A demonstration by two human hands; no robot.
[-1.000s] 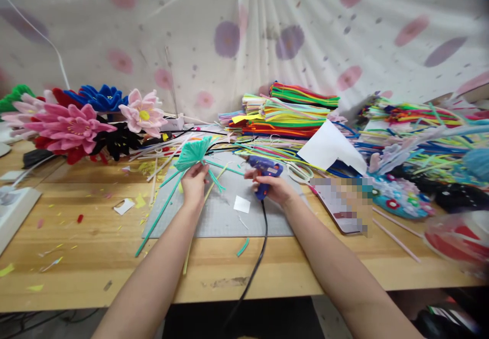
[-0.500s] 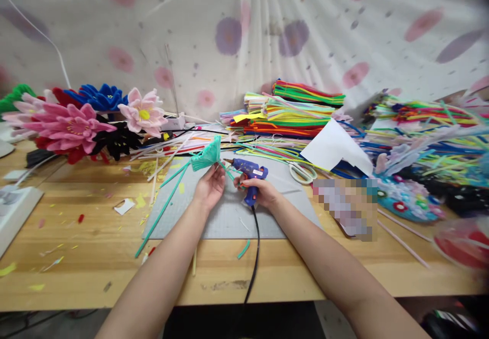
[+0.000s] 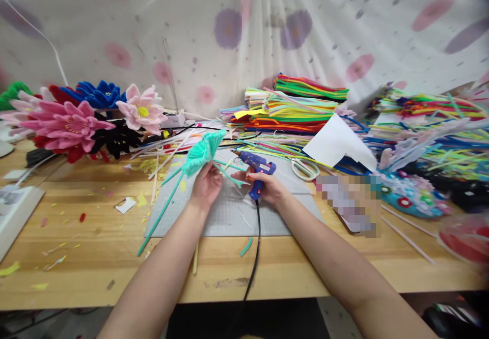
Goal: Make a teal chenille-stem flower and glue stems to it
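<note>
My left hand (image 3: 207,184) is closed on a mint-green pleated piece made of pipe cleaners (image 3: 204,150), fanned out like a skirt or a flower cup. Its wide side tilts up and to the left, above the grey cutting mat (image 3: 225,217). Wrapped round the handle of a blue hot glue gun (image 3: 256,166) is my right hand (image 3: 269,189). The nozzle points left toward the green piece, a short gap apart. Thin green pipe cleaner ends (image 3: 233,178) show between the two hands. Long green pipe cleaners (image 3: 162,219) lie on the mat's left side.
Pipe cleaner bundles (image 3: 298,107) are stacked at the back. Fuzzy flowers (image 3: 72,125) stand at the left. Scissors (image 3: 304,169) and a white paper sheet (image 3: 340,143) lie to the right. The gun's black cord (image 3: 254,262) runs over the table's front edge.
The green piece has turned, with its pleated side showing larger and facing more toward me. My right hand and the glue gun have shifted slightly right, away from it.
</note>
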